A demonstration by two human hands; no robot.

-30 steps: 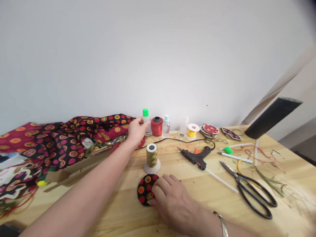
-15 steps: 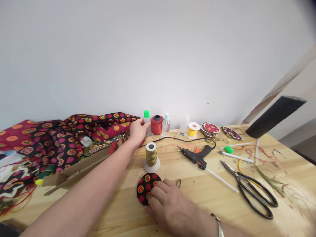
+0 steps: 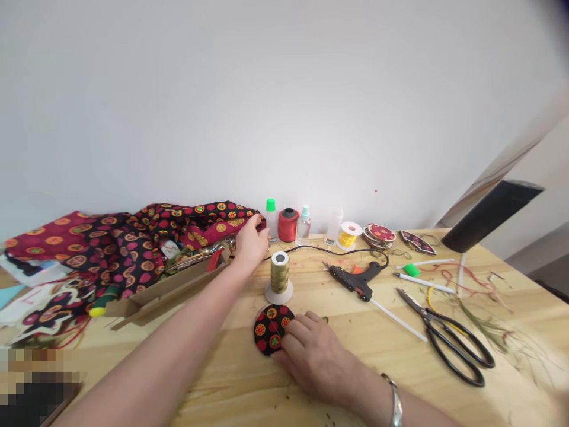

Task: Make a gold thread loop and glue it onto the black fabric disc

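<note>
My right hand rests on the table's near middle, its curled fingertips holding down a round black disc of fabric with red and orange dots. Just behind the disc stands a gold thread spool. My left hand is stretched far forward, fingers curled at the end of the patterned red-and-black fabric. It sits beside a white bottle with a green cap. What the left fingers grip is hidden.
Along the wall stand a red spool, small bottles and a yellow thread reel. A black glue gun, large scissors, pens and thread scraps lie to the right. A cardboard box lies left.
My left hand has come off the green-capped bottle and drawn slightly left to the fabric's edge. My right hand stays on the disc. The view has shifted a little.
</note>
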